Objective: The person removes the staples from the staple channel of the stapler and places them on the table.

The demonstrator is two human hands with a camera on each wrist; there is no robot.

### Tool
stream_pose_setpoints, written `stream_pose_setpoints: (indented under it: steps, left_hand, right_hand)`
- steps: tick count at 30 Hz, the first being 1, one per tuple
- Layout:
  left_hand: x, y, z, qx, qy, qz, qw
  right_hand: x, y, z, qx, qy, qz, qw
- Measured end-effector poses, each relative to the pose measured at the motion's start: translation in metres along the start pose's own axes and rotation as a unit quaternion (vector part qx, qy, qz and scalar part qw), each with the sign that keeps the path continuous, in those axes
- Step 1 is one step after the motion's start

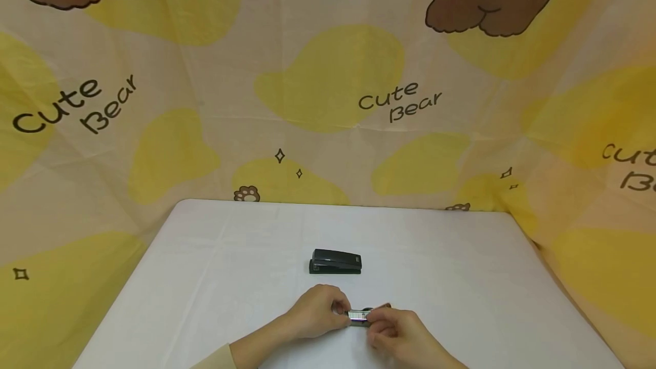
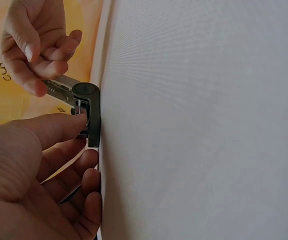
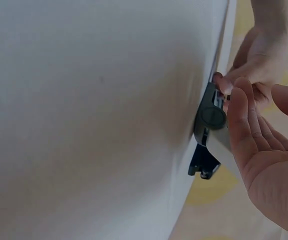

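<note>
A small dark stapler (image 2: pixel 95 120) stands on the white table with its top arm (image 2: pixel 61 93) swung up from the round pivot. Its silver metal channel (image 1: pixel 358 315) shows between the hands in the head view. My left hand (image 1: pixel 320 312) pinches the end of this stapler away from the pivot, thumb over the channel. The right hand (image 1: pixel 397 329) is at the pivot end, fingers extended beside the raised arm and thumb held apart from them, as the right wrist view shows. In that view my right fingers (image 3: pixel 241 117) partly cover the raised arm.
A larger black stapler (image 1: pixel 335 262) lies closed on the table (image 1: pixel 230 261), beyond the hands. Behind the table hangs a yellow and beige cloth (image 1: pixel 328 84) printed with bears and lettering, which also runs along both sides.
</note>
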State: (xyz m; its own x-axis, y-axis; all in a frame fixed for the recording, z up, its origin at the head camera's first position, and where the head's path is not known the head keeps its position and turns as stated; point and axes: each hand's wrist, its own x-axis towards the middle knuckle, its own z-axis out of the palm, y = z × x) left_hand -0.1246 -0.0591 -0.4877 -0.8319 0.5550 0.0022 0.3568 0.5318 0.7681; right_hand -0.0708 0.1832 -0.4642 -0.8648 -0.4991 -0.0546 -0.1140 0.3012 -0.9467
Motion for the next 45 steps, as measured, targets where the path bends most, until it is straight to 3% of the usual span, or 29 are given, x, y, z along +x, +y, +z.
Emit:
stream_pose_setpoints:
  steps: [11,17,30,45]
  left_hand:
    - [-0.001,0.001,0.0,-0.006,-0.003,0.004,1.0]
    - [-0.001,0.001,0.0,-0.011,-0.005,0.002,0.9999]
    - [-0.001,0.002,0.0,-0.005,-0.004,0.0,1.0]
    - [-0.002,0.0,0.0,-0.002,0.001,-0.001,1.0]
  right_hand:
    - [0.003,0.006,0.013,0.025,0.009,0.043,0.999]
    - [0.006,0.008,0.018,0.06,0.008,0.084,0.995]
    - [0.008,0.006,0.021,0.107,0.001,0.125,0.986]
    - [0.008,0.003,0.019,0.202,0.004,0.161,0.966]
